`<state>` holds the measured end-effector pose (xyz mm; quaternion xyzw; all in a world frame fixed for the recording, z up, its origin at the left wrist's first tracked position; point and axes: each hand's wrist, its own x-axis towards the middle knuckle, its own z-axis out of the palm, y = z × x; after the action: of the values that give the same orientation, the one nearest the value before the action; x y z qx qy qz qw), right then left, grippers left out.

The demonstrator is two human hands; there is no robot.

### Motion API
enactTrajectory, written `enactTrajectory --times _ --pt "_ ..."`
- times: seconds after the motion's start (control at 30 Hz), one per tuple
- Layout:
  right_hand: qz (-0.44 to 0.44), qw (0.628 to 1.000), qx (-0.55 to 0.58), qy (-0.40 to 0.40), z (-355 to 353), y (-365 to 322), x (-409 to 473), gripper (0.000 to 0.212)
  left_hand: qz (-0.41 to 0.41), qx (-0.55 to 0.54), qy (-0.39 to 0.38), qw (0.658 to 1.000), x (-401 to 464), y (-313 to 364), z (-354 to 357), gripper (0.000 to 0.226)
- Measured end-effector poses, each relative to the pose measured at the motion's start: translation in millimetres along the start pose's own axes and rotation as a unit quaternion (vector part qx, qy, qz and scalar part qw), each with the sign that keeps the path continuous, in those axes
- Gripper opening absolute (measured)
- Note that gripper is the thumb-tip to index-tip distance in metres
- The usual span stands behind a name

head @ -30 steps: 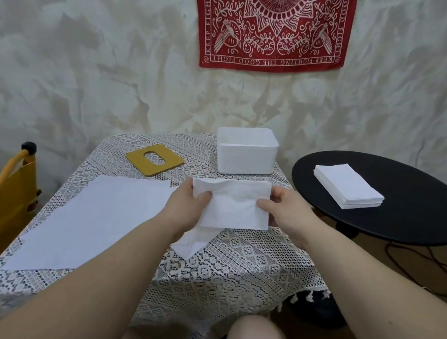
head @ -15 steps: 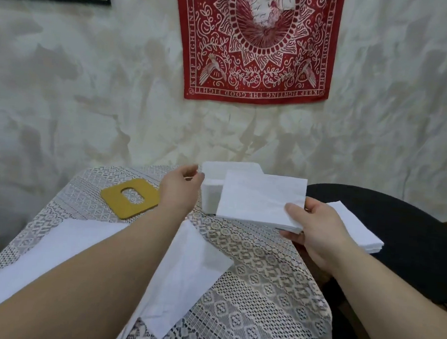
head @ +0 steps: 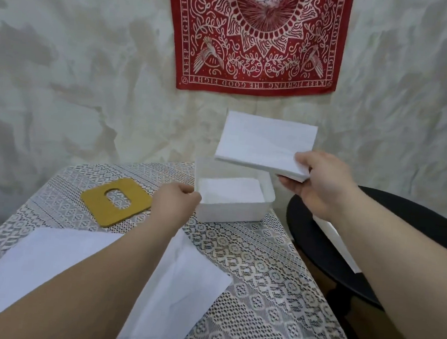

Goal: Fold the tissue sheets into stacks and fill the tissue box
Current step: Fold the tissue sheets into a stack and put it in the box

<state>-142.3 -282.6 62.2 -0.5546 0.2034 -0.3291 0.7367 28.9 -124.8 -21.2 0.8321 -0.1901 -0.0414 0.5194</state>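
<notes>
A white open tissue box stands at the far edge of the lace-covered table, with folded tissue lying inside it. My right hand pinches a folded stack of tissue sheets by its right end and holds it in the air just above and behind the box. My left hand is at the box's left front corner with fingers curled; whether it grips the rim is hidden. Unfolded white sheets lie on the table under my left forearm.
A yellow box lid with an oval hole lies left of the box. To the right stands a round black side table with a white tissue stack partly hidden by my right arm. A wall with a red banner is close behind.
My right hand has lifted the folded stack up and over the box. My left hand has dropped to the box's left corner. The view has moved closer, and the box's inside shows.
</notes>
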Motion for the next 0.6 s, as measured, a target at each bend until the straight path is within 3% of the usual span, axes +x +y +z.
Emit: enactTrajectory --times 0.27,0.5,0.57,0.6 --pt "0.047 0.974 -0.22 -0.011 19 39 12 0.022 0.017 0.043 -0.002 0.999 -22 0 -5 0.02" --pt "0.034 0.954 -0.296 -0.019 21 59 32 0.027 0.024 0.025 -0.002 0.999 -27 -7 -3 0.018" --pt "0.003 0.912 -0.409 -0.024 22 66 40 0.022 0.028 0.031 0.002 0.999 -29 -8 -2 0.019" --pt "-0.021 0.86 -0.509 -0.029 23 67 39 0.019 0.028 0.036 0.006 0.999 -29 -7 -2 0.02"
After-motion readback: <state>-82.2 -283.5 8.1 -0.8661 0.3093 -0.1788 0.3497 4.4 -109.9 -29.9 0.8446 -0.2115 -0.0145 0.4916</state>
